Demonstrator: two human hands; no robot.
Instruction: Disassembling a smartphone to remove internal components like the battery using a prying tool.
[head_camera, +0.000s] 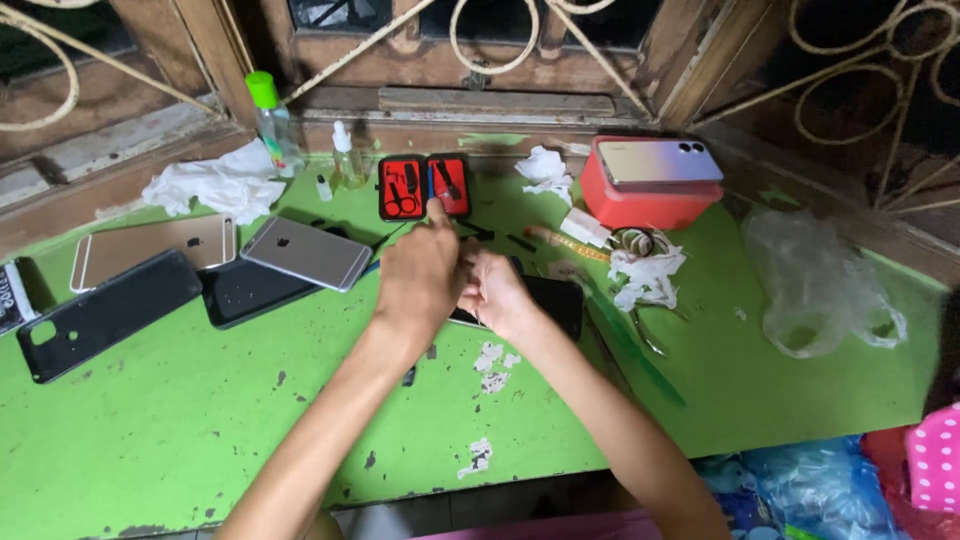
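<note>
Green paint, chipped in patches, covers the counter (200, 420) that carries everything. On its left lie a black phone case (105, 315), a gold phone (150, 250) face down and a grey phone (305, 253) tilted over another dark case. A red box (640, 205) at the back right has a phone (658, 161) resting on top. Near the middle, a black phone (555, 300) lies under both hands, so the work looks to be in progress rather than finished, though its stage cannot be judged. The left hand (420, 280) is curled over its near end; the right hand (497, 295) grips its edge. Just behind them a small red tool kit (424, 187) stands open, with loose tools (495, 237) and crumpled tissue (645, 275) nearby.
</note>
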